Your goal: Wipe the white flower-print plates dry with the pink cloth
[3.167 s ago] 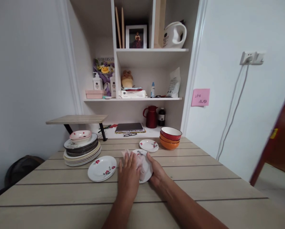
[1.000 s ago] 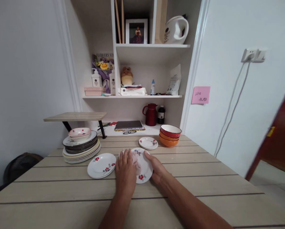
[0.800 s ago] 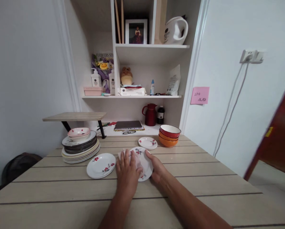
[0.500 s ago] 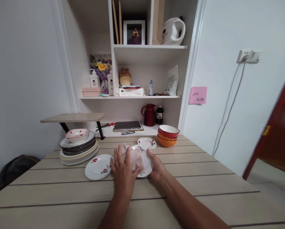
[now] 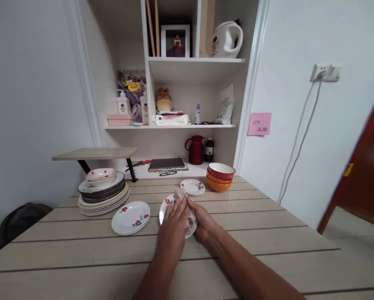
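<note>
At the lower centre of the frame your left hand point(image 5: 175, 218) presses a pink cloth point(image 5: 181, 195) flat onto a small flowered plate point(image 5: 168, 203) on the table point(image 5: 268, 233), while your right hand point(image 5: 202, 220) grips the plate's right rim. Left of it lies another plate point(image 5: 130, 217); farther back stand stacked bowls point(image 5: 220, 177).

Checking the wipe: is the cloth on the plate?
Yes, the left hand presses the cloth onto the plate.
</note>
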The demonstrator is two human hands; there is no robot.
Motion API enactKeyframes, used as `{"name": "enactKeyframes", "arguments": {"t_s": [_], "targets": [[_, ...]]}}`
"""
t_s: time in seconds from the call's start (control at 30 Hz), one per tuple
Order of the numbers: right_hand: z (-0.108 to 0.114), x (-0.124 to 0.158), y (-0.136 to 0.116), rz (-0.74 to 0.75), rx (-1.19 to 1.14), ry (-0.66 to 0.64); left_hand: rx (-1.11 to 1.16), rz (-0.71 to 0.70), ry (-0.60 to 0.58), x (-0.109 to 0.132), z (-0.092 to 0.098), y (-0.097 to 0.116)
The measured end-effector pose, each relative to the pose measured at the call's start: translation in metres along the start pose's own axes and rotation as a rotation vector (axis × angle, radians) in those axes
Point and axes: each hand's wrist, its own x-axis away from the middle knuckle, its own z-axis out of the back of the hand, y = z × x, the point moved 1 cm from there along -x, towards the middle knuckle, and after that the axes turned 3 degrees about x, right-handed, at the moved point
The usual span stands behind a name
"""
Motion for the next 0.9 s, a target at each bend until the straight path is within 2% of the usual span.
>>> {"name": "enactKeyframes", "arguments": {"t_s": [0.13, 0.2, 0.4, 0.53, 0.63, 0.8, 0.9], "targets": [[-0.002, -0.004, 0.002, 0.024, -0.094, 0.014, -0.096, 0.143, 0.091, 0.002, 0.0, -0.004], [-0.002, -0.005, 0.0, 0.015, -0.138, 0.02, -0.115, 0.148, 0.088, 0.003, 0.0, -0.006], [0.007, 0.0, -0.013, 0.021, -0.153, 0.024, -0.027, 0.002, -0.007, 0.004, -0.005, 0.003], [0.008, 0.002, -0.011, -0.067, -0.062, 0.035, 0.043, -0.076, -0.061, 0.002, -0.009, 0.011], [0.002, 0.0, -0.004, -0.047, -0.053, 0.028, 0.015, 0.011, -0.019, 0.002, -0.005, 0.007], [0.0, -0.008, 0.004, 0.048, -0.102, -0.019, -0.142, 0.28, 0.083, 0.005, 0.002, -0.01], [0.007, -0.012, 0.0, 0.073, -0.131, 0.006, -0.163, 0.277, 0.064, 0.007, -0.001, -0.013]]}}
